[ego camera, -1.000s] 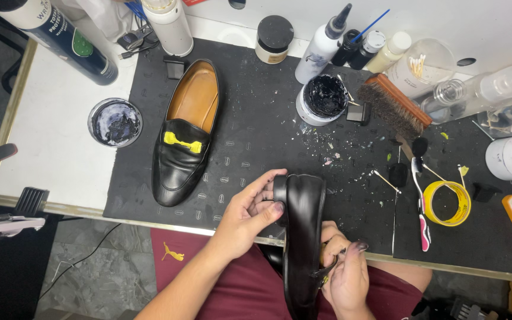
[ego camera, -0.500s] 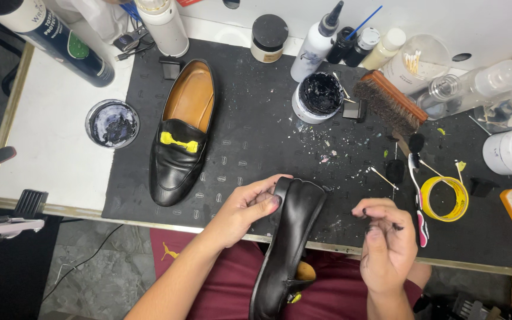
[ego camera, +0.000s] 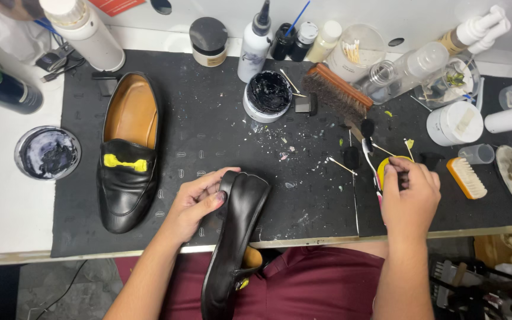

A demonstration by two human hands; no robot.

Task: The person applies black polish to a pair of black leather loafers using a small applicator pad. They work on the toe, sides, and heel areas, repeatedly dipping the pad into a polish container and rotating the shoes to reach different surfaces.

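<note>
black loafer [ego camera: 235, 237], speckled black mat [ego camera: 208, 136], yellow tape roll [ego camera: 386, 163], maroon trousers [ego camera: 321, 290]

Shoe-care workbench: polish jar [ego camera: 269, 93], brush [ego camera: 338, 92]

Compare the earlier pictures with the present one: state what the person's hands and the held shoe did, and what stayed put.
The right hand left the black shoe and moved out right to the tools over the yellow tape roll. The shoe tilted, toe toward the lap. The left hand kept gripping its heel. The other loafer, polish jar and brush stayed put.
</note>
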